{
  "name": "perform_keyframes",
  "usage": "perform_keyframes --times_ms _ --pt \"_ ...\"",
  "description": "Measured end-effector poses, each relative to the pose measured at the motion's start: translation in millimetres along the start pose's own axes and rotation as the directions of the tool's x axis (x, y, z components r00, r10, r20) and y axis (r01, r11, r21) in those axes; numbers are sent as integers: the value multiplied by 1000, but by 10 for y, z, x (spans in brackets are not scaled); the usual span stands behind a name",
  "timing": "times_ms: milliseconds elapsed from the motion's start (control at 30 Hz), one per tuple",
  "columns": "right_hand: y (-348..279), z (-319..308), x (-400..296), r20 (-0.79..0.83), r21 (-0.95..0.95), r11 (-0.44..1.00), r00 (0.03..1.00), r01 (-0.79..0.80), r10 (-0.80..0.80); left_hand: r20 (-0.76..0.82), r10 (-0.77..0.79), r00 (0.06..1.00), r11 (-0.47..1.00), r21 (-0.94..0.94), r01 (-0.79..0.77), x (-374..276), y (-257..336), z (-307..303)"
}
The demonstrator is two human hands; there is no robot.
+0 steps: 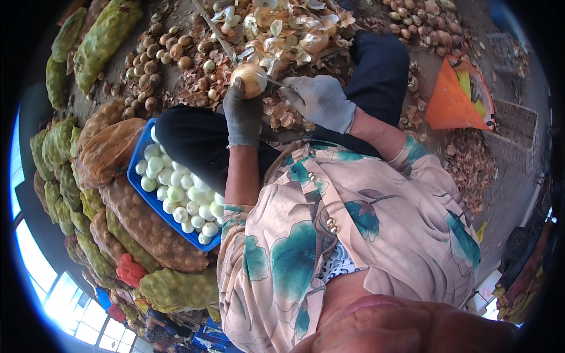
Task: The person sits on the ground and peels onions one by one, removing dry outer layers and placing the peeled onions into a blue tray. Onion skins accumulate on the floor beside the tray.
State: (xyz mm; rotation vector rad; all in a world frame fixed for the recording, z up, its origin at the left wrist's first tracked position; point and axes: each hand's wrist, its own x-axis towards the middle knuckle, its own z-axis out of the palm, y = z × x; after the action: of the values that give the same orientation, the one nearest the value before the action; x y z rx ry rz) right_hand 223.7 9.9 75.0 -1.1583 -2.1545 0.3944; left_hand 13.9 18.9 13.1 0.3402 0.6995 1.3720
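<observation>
My left hand (pixel 242 115), in a grey work glove, grips a yellow onion (pixel 248 80) that still wears its papery skin. A knife (pixel 276 81) is held in my gloved right hand (pixel 322 100), its blade reaching to the right side of the onion, where a pale patch shows. Whether the blade cuts into the flesh cannot be told. Onion skins (pixel 295 33) are heaped just beyond both hands. By my left leg stands a blue plastic crate (pixel 152 200) holding many peeled white onions (pixel 176 178).
Unpeeled onions (pixel 148 66) lie on the floor ahead to the left. Stacked mesh sacks (pixel 152 225) of onions line the left side. At right are an orange bag (pixel 454 97), a grey plastic crate (pixel 514 132) and more onions (pixel 423 22). A person (pixel 156 328) is behind.
</observation>
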Motion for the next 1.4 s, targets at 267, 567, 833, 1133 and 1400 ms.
perform_keyframes --times_ms 267,567,833,1133,1400 --pt "30 74 -20 75 -187 977 993 102 -89 -32 1 999 1000 16 0 -53 -44 19" --pt "127 187 -70 163 -471 875 986 113 -39 -127 -32 991 999 15 34 -48 -116 142" --pt "194 211 -84 37 -278 961 999 0 11 -56 7 998 996 89 -2 -78 -129 239" --pt "0 -197 104 675 413 328 527 -850 516 -55 -10 998 984 177 20 -155 -87 346" --pt "225 107 -185 156 -346 938 987 18 38 -114 106 988 931 361 -58 -92 -144 218"
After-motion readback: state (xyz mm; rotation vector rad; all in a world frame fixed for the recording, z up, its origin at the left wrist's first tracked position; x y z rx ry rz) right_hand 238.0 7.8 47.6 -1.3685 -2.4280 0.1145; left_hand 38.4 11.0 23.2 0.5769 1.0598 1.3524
